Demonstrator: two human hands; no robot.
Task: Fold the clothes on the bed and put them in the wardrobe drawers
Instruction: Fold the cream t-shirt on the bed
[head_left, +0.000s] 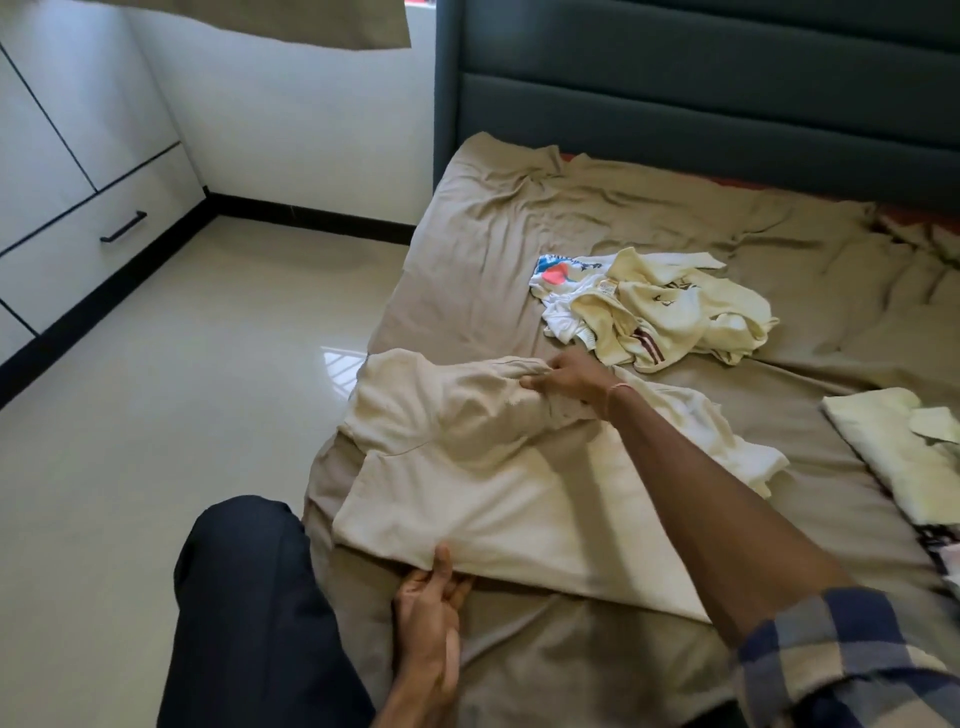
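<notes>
Fingers (550, 370) of the right hand (576, 382) curl round a bunched fold at the far end of a cream garment (498, 499). The left hand (428, 597) pinches the near hem, thumb on top and fingers (460, 587) tucked beneath.

The garment lies spread on the near left part of the bed (519, 208). Its long axis runs away from the person, from the hem toward the headboard (701, 93) and slanting a little left. Each hand holds one end of that axis. The right arm stretches across the cloth to the far end, and the left hand sits close to the body.

The fold in hand looks likely to turn on drawing the bunched far end back along this line onto the pinned hem. That makes the right hand the carrier and the left the anchor.

Just beyond the right hand sits a heap of unfolded clothes (660, 306). A folded piece (883, 457) rests well to the right. Across the floor (182, 389) to the left, on the left hand's side, a wardrobe drawer (78, 270) stands shut, and nothing appears to have been put away yet.
</notes>
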